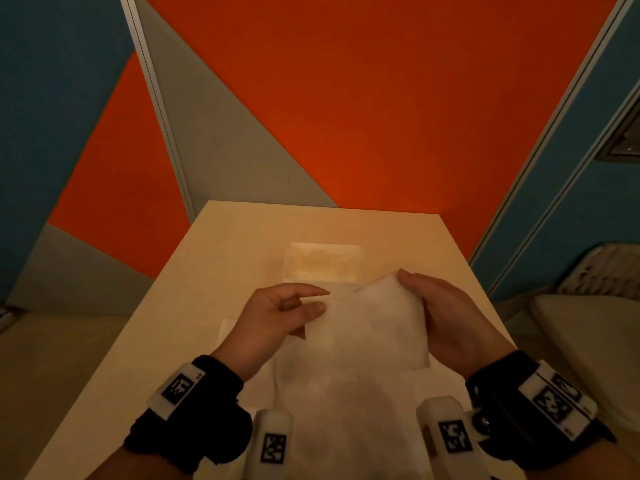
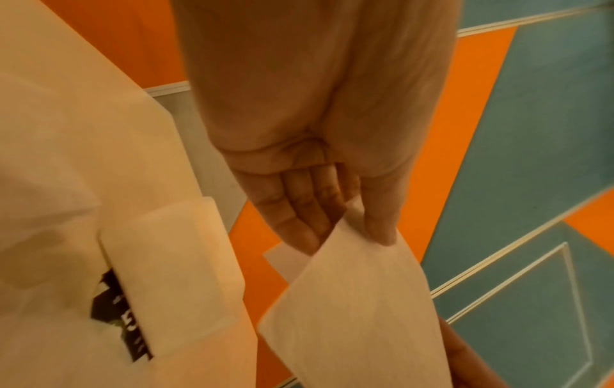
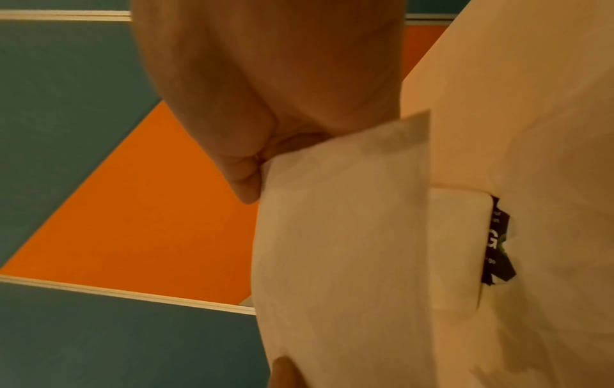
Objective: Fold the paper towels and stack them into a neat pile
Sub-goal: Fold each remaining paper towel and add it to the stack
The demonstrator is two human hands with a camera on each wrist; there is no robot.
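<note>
orange, blue and grey wall panels stand behind one pale table [image 1: 221,258]. above its near half, two hands hold one white paper towel [image 1: 360,327] up off the surface. the left hand [image 1: 277,315] pinches the towel's left edge between thumb and fingers; the right hand [image 1: 440,313] grips its right edge, fingers curled round it. one folded stack [image 1: 323,262] lies flat further back on the table, with a dark label showing beside it in the wrist views. more white sheets [image 1: 346,427] lie spread beneath the hands; their count cannot be told.
</note>
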